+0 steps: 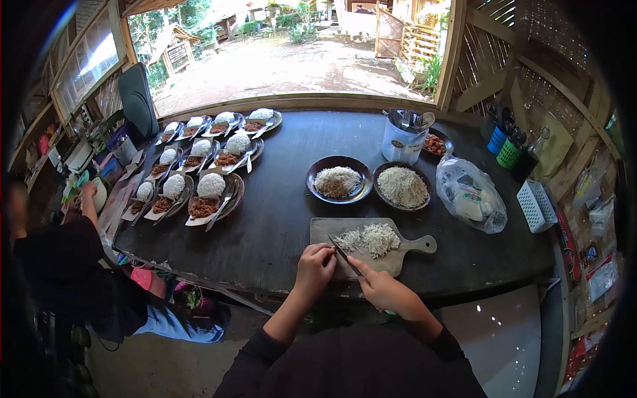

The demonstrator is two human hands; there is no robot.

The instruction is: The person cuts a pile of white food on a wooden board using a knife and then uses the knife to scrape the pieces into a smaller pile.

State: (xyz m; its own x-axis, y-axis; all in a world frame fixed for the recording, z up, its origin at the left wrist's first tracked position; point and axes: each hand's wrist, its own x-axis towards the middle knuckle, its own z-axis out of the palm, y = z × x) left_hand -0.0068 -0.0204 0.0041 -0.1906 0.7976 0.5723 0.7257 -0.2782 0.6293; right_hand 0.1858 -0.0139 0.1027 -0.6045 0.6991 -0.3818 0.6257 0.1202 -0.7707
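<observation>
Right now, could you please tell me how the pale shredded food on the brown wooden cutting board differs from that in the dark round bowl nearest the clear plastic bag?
The board shreds lie in a loose, uneven spread, while the bowl shreds form a fuller, rounded mound. The board shreds rest on the flat board beside the knife; the bowl shreds sit within a dark rim. Both are pale and stringy.
</observation>
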